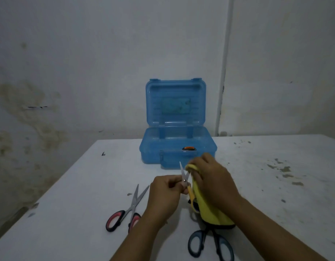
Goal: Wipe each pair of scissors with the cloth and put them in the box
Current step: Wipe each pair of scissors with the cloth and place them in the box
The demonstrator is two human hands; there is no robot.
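Note:
My left hand (pixel 165 193) pinches a small pair of scissors (pixel 184 176) near its pivot, blades slightly parted and pointing up and away from me. My right hand (pixel 212 178) grips a yellow cloth (pixel 206 206) right beside the blades; the cloth hangs down over the table. A pair with red and black handles (pixel 125 211) lies open on the table left of my left wrist. Another pair with blue-grey handles (pixel 212 243) lies near the front edge, its blades hidden under the cloth. The blue plastic box (pixel 153 147) stands open behind my hands, with an orange and black object (pixel 189 148) inside.
The white table (pixel 78 194) shows chipped paint at the right. Its left edge runs diagonally from the back toward the front left corner. A stained wall and a vertical pipe (pixel 222 91) stand behind the box.

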